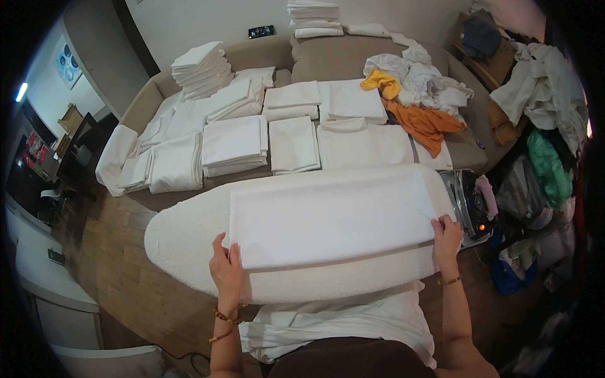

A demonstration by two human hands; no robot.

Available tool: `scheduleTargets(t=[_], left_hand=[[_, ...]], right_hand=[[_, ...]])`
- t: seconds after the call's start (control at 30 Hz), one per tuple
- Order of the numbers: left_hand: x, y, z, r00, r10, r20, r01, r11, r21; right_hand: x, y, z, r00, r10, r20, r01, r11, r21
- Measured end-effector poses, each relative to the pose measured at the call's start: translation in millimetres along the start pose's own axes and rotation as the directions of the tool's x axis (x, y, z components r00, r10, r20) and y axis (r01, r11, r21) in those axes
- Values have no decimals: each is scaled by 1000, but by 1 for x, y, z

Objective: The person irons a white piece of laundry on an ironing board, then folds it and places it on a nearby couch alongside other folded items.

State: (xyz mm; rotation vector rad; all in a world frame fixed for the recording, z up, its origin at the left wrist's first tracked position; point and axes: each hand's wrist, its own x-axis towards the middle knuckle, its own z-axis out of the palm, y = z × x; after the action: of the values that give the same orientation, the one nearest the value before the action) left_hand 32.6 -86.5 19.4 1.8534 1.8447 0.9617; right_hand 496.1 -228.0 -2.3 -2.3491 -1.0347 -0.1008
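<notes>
A folded white cloth (326, 222) lies flat as a long rectangle on a padded ironing board (189, 236). At the cloth's near left corner is my left hand (226, 269), thumb against the edge and index finger raised apart from it. My right hand (446, 238) pinches the cloth's right edge close to its near corner. Beyond the board's right end, a dark iron (472, 203) with a pink-wrapped handle rests on a metal stand, its orange light lit. More white fabric (331, 326) hangs between the board and my body.
Behind the board, a beige sofa (331, 59) carries several folded white stacks (234, 141). Crumpled white laundry (425, 78) and an orange cloth (420, 123) lie at its right. Bags (548, 165) crowd the right side. A cord (194, 359) runs over the wooden floor (113, 264) at lower left.
</notes>
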Motion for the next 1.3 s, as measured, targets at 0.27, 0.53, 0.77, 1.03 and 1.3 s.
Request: scheduleTargets(t=[0.27, 0.53, 0.77, 1.03, 1.3], left_hand=[[-16, -12, 2, 993, 115, -14, -112, 982, 155], [-17, -17, 4, 991, 120, -58, -113, 986, 125], [-21, -15, 4, 997, 55, -62, -50, 995, 81], [-14, -4, -1, 972, 226, -61, -203, 944, 259], [-21, 25, 36, 918, 345, 194, -390, 872, 295]], right_hand=[[-16, 6, 11, 994, -110, -28, 102, 976, -191], [-16, 12, 16, 998, -46, -38, 40, 989, -146], [-13, 15, 16, 994, -97, -53, 88, 983, -159], [-8, -55, -3, 932, -334, -143, 304, 932, -195], [-26, -133, 60, 874, -335, 351, -2, 721, 693]])
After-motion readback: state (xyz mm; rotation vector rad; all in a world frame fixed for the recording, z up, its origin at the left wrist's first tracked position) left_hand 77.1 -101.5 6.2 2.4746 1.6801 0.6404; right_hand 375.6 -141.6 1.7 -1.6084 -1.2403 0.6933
